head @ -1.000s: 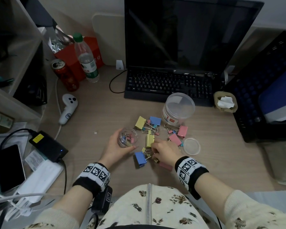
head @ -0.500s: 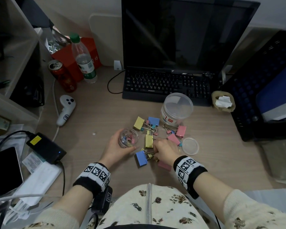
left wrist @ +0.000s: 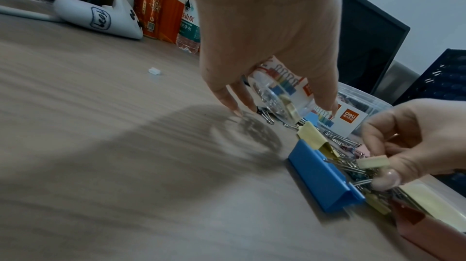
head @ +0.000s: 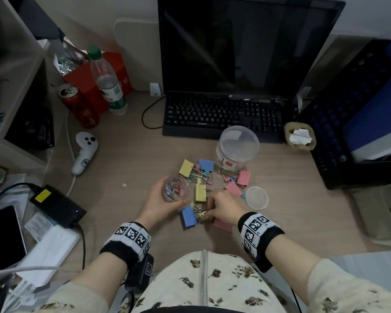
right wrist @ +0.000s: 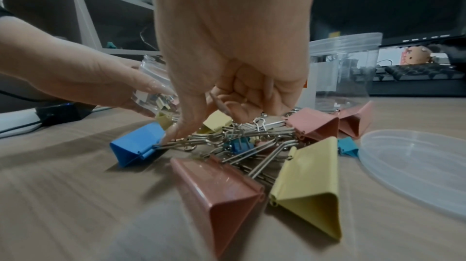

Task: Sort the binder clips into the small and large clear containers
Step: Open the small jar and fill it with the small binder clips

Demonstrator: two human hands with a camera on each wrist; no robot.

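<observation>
My left hand (head: 161,203) grips the small clear container (head: 175,188), tilted just above the desk, with several small clips inside. The same container (left wrist: 274,96) shows under the left hand's fingers in the left wrist view. My right hand (head: 221,205) is curled over the clip pile and pinches a small yellow clip (left wrist: 373,162) next to a large blue clip (head: 188,216). Large yellow (head: 200,192), pink (head: 244,177) and blue (head: 206,164) clips lie scattered between my hands and the large clear container (head: 237,146), which stands open behind them.
A round clear lid (head: 256,198) lies right of the pile. A keyboard (head: 221,116) and dark monitor stand behind. At the left are a white controller (head: 85,152), a can (head: 77,105), a bottle (head: 107,82) and a black power brick (head: 57,204); a black crate (head: 357,123) is at the right.
Both hands have stayed where they were: the left still holds the small container and the right's fingers still work in the pile by the blue clip. The head view has shifted slightly.
</observation>
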